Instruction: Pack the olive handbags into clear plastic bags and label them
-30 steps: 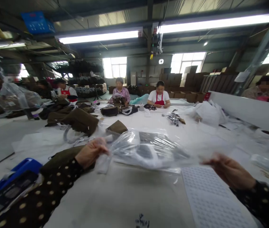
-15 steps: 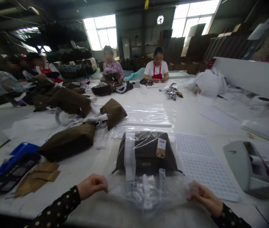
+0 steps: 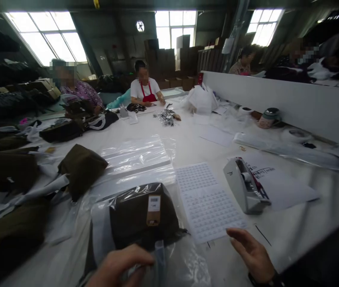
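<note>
A dark brown bag lies inside a clear plastic bag on the white table. A barcode tag shows through the plastic. My left hand is at the near side of the plastic bag, its fingers curled on the film; part of the grip is out of sight and a little blurred. To the right, my right hand hovers open with thumb and fingers apart, holding nothing. It is close to the lower corner of a white sheet of printed labels. A grey label dispenser stands beyond that hand.
Flat clear plastic bags lie behind the packed bag. More brown bags are on the left. A long plastic roll, a cup and a white partition are at the right. Two co-workers sit across the table.
The view has turned right. My right hand has let go of the plastic bag and moved beside the label sheet. My left hand has come nearer the bag's middle.
</note>
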`<state>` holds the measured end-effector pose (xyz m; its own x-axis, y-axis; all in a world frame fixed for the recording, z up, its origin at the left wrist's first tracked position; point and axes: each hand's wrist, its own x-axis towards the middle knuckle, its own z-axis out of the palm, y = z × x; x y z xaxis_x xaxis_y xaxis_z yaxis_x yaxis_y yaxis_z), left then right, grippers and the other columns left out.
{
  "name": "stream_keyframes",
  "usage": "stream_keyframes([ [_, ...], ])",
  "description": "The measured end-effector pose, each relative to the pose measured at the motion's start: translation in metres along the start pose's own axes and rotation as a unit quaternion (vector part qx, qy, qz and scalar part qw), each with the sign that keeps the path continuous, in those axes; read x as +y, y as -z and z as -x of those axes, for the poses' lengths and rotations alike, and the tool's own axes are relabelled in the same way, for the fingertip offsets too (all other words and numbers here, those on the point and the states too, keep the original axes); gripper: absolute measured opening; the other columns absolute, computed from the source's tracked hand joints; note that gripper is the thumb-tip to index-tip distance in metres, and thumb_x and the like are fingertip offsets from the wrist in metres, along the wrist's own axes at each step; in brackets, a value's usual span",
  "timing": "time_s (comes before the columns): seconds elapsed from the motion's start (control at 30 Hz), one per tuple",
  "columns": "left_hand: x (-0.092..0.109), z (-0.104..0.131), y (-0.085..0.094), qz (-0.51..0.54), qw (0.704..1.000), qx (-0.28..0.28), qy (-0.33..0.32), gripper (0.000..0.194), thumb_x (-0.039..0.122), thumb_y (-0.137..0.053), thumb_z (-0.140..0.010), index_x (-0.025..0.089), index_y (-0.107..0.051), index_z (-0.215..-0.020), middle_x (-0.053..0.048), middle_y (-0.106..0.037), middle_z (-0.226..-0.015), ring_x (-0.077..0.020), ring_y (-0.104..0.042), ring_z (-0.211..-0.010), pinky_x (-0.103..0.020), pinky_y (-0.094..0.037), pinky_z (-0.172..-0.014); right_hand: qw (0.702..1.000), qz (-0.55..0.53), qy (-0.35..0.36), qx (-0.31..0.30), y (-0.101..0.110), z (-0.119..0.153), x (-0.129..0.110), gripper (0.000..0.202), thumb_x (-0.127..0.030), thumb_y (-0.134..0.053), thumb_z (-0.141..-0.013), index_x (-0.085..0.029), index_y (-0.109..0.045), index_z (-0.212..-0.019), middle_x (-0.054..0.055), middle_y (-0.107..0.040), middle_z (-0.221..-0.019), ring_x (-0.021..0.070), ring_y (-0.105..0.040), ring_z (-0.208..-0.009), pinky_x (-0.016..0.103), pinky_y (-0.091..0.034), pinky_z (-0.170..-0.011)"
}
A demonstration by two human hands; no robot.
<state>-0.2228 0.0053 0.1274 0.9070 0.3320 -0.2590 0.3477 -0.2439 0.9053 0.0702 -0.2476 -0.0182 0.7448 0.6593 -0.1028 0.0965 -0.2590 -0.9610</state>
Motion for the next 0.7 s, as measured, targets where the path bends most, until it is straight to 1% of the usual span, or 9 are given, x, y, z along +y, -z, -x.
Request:
stream_keyframes([
  [0.07,0.021,-0.072,-0.031,-0.039,0.998,0.035,-0.028,0.02,0.031,-0.051,-0.081,0.031,-0.066,-0.094,-0.002,-0.067,-0.092,-0.0204,-0.059,-0.085,-0.03,-0.045,-0.079,0.999,0.019,0.005,0.03,-0.011,-0.011,0.008,0.032,-0.042,-0.066,-0.067,-0.02,-0.065,-0.091,0.009,-0.065,-0.097,0.0256,-0.061,-0.093,0.038,-0.05,-0.084],
  [0.13,0.025,-0.142,-0.053,-0.054,0.997,0.051,-0.033,0.022,0.03,-0.049,-0.082,0.023,-0.064,-0.096,-0.005,-0.066,-0.091,-0.0188,-0.06,-0.083,-0.028,-0.046,-0.078,0.998,0.044,0.016,0.044,-0.025,-0.024,0.007,0.03,-0.042,-0.062,-0.07,-0.02,-0.064,-0.09,0.008,-0.065,-0.093,0.0242,-0.062,-0.087,0.038,-0.051,-0.081],
  [0.2,0.016,-0.201,-0.064,-0.16,0.984,0.07,0.019,0.031,0.031,-0.055,-0.076,0.017,-0.059,-0.103,-0.009,-0.063,-0.099,-0.0212,-0.057,-0.09,-0.031,-0.044,-0.083,0.995,0.068,0.03,0.062,-0.038,-0.04,0.001,0.027,-0.043,-0.058,-0.073,-0.021,-0.063,-0.089,0.006,-0.065,-0.088,0.0223,-0.062,-0.08,0.037,-0.051,-0.075],
  [0.23,0.009,-0.224,-0.066,-0.19,0.978,0.074,0.039,0.04,0.035,-0.062,-0.07,0.014,-0.058,-0.104,-0.012,-0.06,-0.103,-0.0256,-0.054,-0.097,-0.035,-0.042,-0.087,0.994,0.079,0.04,0.069,-0.044,-0.047,-0.003,0.026,-0.042,-0.056,-0.075,-0.021,-0.062,-0.089,0.005,-0.065,-0.086,0.0212,-0.062,-0.076,0.036,-0.051,-0.072],
  [0.3,-0.007,-0.255,-0.065,-0.241,0.964,0.075,0.078,0.057,0.037,-0.075,-0.052,0.011,-0.059,-0.1,-0.017,-0.056,-0.108,-0.0348,-0.046,-0.107,-0.044,-0.035,-0.093,0.99,0.1,0.065,0.082,-0.055,-0.063,-0.009,0.024,-0.04,-0.054,-0.076,-0.021,-0.062,-0.088,0.004,-0.064,-0.085,0.0192,-0.06,-0.069,0.035,-0.05,-0.066],
  [0.4,-0.022,-0.272,-0.063,-0.264,0.956,0.063,0.111,0.056,0.034,-0.081,-0.036,0.014,-0.06,-0.084,-0.016,-0.054,-0.105,-0.0405,-0.04,-0.11,-0.049,-0.032,-0.093,0.983,0.125,0.1,0.085,-0.07,-0.084,-0.011,0.02,-0.036,-0.054,-0.076,-0.02,-0.062,-0.086,0.004,-0.063,-0.085,0.0175,-0.056,-0.064,0.034,-0.048,-0.063],
  [0.53,-0.029,-0.272,-0.067,-0.24,0.961,0.032,0.135,0.033,0.029,-0.076,-0.045,0.018,-0.056,-0.069,-0.008,-0.058,-0.087,-0.0321,-0.051,-0.097,-0.041,-0.04,-0.084,0.979,0.135,0.12,0.099,-0.087,-0.1,-0.007,0.017,-0.032,-0.053,-0.077,-0.02,-0.063,-0.084,0.006,-0.063,-0.086,0.019,-0.057,-0.071,0.032,-0.048,-0.062],
  [0.6,-0.031,-0.269,-0.069,-0.204,0.968,0.017,0.148,0.031,0.023,-0.073,-0.048,0.019,-0.055,-0.073,-0.004,-0.058,-0.078,-0.0276,-0.056,-0.085,-0.039,-0.043,-0.076,0.976,0.144,0.128,0.101,-0.093,-0.104,-0.005,0.017,-0.031,-0.054,-0.077,-0.02,-0.064,-0.085,0.006,-0.064,-0.087,0.0201,-0.057,-0.075,0.032,-0.049,-0.062],
  [0.7,-0.034,-0.262,-0.069,-0.12,0.98,-0.009,0.161,0.044,0.017,-0.072,-0.047,0.019,-0.053,-0.088,-0.002,-0.059,-0.075,-0.0231,-0.059,-0.073,-0.034,-0.047,-0.065,0.97,0.165,0.152,0.094,-0.099,-0.105,-0.003,0.015,-0.029,-0.054,-0.077,-0.02,-0.063,-0.084,0.006,-0.064,-0.086,0.0207,-0.057,-0.08,0.033,-0.049,-0.066],
])
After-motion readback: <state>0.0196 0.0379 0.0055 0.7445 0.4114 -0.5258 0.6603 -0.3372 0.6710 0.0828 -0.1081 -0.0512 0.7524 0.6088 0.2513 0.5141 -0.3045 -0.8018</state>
